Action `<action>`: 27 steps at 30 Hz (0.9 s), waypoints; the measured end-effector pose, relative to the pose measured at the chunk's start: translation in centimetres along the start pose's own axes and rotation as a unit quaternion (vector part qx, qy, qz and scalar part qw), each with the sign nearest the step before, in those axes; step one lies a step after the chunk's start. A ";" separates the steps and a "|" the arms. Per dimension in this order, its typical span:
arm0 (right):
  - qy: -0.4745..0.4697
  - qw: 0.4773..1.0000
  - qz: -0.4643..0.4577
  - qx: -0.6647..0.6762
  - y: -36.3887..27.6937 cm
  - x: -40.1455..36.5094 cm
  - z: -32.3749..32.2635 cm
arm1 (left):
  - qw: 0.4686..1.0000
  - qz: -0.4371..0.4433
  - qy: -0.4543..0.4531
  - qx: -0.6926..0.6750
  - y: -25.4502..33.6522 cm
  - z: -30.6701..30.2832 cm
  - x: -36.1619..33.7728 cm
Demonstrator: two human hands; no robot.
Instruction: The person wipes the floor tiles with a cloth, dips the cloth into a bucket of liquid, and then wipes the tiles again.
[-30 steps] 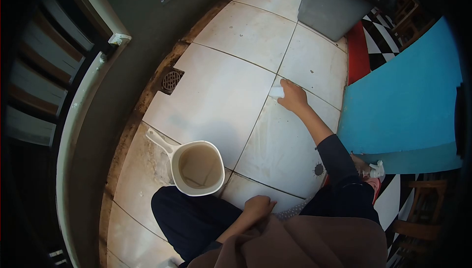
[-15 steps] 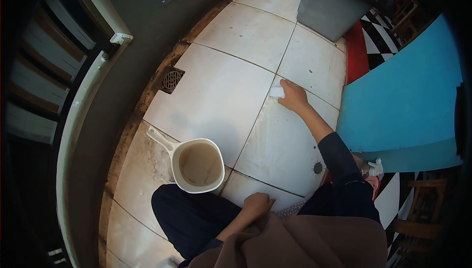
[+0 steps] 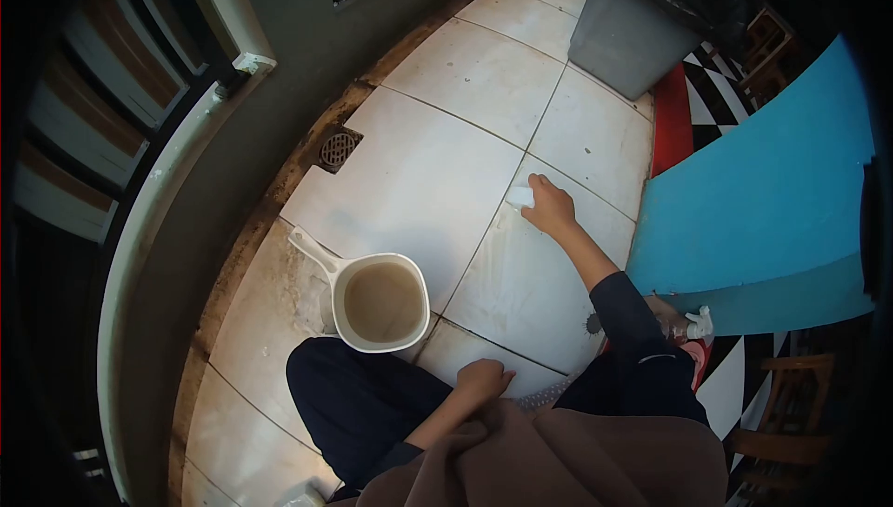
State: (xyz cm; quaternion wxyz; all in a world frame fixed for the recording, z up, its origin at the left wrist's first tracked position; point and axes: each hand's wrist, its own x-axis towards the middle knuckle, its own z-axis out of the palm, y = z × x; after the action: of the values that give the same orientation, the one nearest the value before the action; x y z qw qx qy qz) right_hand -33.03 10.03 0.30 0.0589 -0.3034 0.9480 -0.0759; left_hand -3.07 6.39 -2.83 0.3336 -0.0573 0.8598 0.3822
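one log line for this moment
right hand: holding white pad against floor tile | left hand: resting on leg | nearby: white dipper of murky water, floor drain

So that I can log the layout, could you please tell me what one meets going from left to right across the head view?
Floor drain → left hand → right hand, fingers on a white pad → grey bin → blue panel.
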 end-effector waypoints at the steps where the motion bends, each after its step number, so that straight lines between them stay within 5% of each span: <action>1: 0.014 1.000 0.015 -0.004 0.3 1.1 0.1 | 1.000 -0.004 0.003 0.002 -0.2 -0.2 0.0; 11: -0.051 0.996 -0.079 -0.005 -4.9 -7.0 0.5 | 1.000 -0.002 0.005 0.001 0.1 -0.5 0.4; 19: 0.024 0.999 -0.015 -0.019 -4.2 -4.5 1.6 | 1.000 -0.016 0.014 0.001 0.2 -1.4 -0.3; 27: 0.014 0.988 -0.030 0.154 -4.7 -15.3 2.4 | 0.998 -0.034 0.043 0.009 -0.8 -1.0 -0.7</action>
State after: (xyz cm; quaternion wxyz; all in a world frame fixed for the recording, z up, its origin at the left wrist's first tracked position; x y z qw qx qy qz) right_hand -17.60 14.95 -0.19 0.0897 -0.3176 0.9163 -0.2269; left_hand -2.76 5.05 -2.41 0.3093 -0.0998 0.8746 0.3597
